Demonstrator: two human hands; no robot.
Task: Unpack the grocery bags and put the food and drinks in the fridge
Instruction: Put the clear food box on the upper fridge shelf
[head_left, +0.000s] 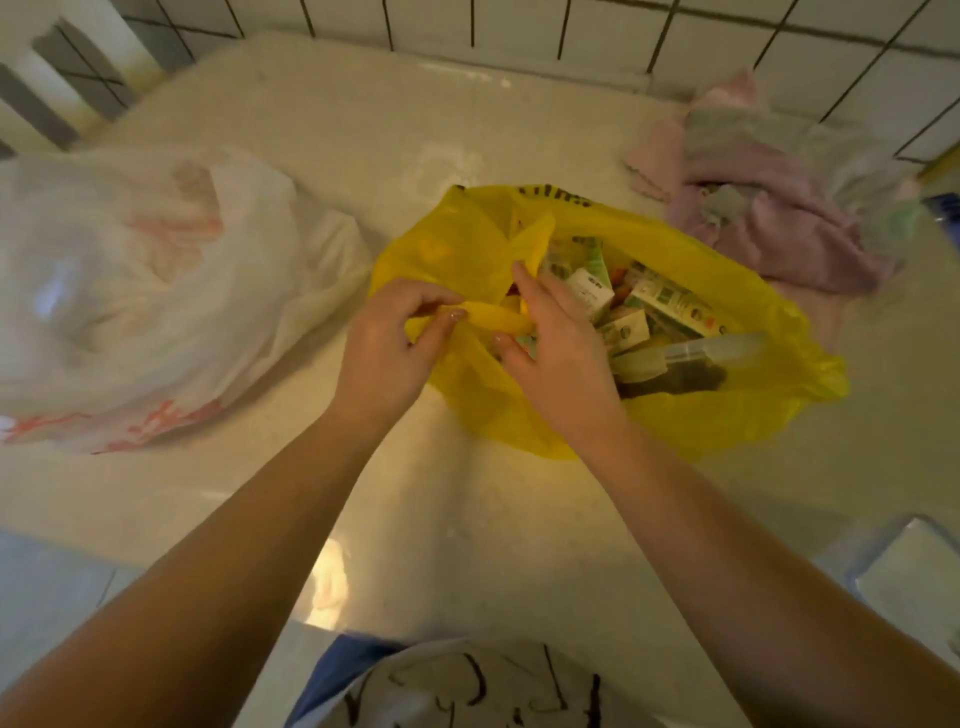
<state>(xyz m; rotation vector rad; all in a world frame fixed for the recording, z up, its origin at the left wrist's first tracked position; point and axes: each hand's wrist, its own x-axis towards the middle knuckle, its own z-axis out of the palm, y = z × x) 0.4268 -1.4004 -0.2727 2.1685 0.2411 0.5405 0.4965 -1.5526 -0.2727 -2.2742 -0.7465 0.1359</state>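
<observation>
Currently, the white bag (150, 291) sits unopened at the left of the counter (467, 519), well apart from your work, so only the yellow bag (727, 415) is being opened. Your left hand (384, 353) pinches the yellow handle strip (498, 318) between thumb and curled fingers to hold the mouth open. Your right hand (558, 353) rests on the rim with fingers loosely spread, exposing the cartons (670, 306) and a clear bottle (717, 347) inside; the pink cloth (779, 228) lies beyond, right.

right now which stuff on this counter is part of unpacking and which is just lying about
Part of the job:
yellow bag, handle pinched by left hand
right hand at its opening
cartons inside it
white bag

Just lying about:
pink cloth
</observation>
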